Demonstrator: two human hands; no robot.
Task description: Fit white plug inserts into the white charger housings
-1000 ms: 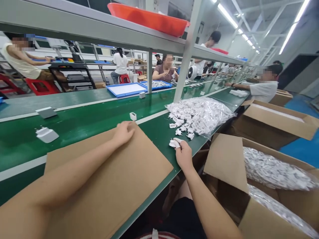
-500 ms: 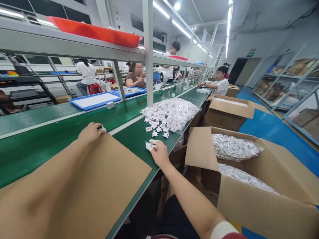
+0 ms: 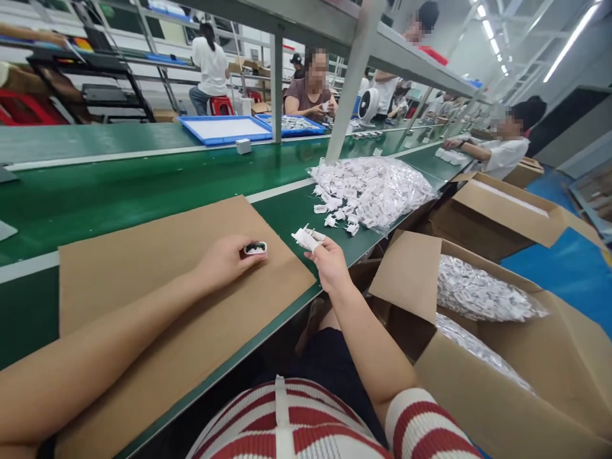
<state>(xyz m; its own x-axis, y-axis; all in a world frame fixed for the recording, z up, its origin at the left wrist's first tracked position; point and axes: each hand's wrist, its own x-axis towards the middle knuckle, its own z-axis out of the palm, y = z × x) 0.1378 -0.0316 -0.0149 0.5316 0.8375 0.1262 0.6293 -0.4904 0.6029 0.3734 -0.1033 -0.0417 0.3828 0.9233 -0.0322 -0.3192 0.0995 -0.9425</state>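
Observation:
My left hand (image 3: 224, 261) is closed around a small white charger housing (image 3: 261, 250), its open end facing right with dark and coloured parts inside. Under that hand lies a flat cardboard sheet (image 3: 157, 287) on the green bench. Just to the right, my right hand (image 3: 331, 264) pinches a white plug piece (image 3: 304, 238) with thin pins pointing up; white covers sit on some fingertips. The two held parts are apart. Beyond my right hand, a heap of similar white plug pieces (image 3: 354, 191) spills from a clear plastic bag (image 3: 411, 185).
At right stands an open carton (image 3: 406, 271) with bags of white parts (image 3: 482, 290), and another carton (image 3: 507, 204) behind it. A metal post (image 3: 351, 83) rises from the bench. Across it are a blue tray (image 3: 224, 129), a small grey-white block (image 3: 243, 146) and several co-workers.
My left hand has come back from the sheet's far edge towards my right hand, turning the housing's open end into view. My right hand has raised the plug piece. The view has tilted down.

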